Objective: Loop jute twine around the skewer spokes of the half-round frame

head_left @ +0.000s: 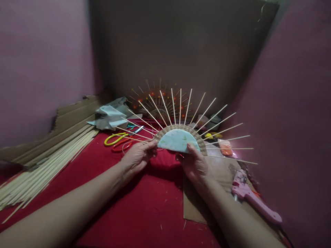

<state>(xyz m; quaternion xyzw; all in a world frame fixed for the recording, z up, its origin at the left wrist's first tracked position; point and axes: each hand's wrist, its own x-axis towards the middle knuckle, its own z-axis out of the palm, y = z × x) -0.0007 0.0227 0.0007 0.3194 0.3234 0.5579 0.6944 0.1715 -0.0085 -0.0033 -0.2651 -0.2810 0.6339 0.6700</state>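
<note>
Sticks (180, 106) fanned up and outward from the woven arc of the half-round piece (173, 139), which was held above the red cloth (144, 210). Its long axis, the straight lower edge, ran left to right, dipping slightly rightward; its curved side faced away from the person. The left hand (141, 156) was nearly closed, pinching the left corner between thumb and fingers. The right hand (195, 165) gripped near the right corner, partly curled, thumb flat on the pale blue covering (173, 137).
</note>
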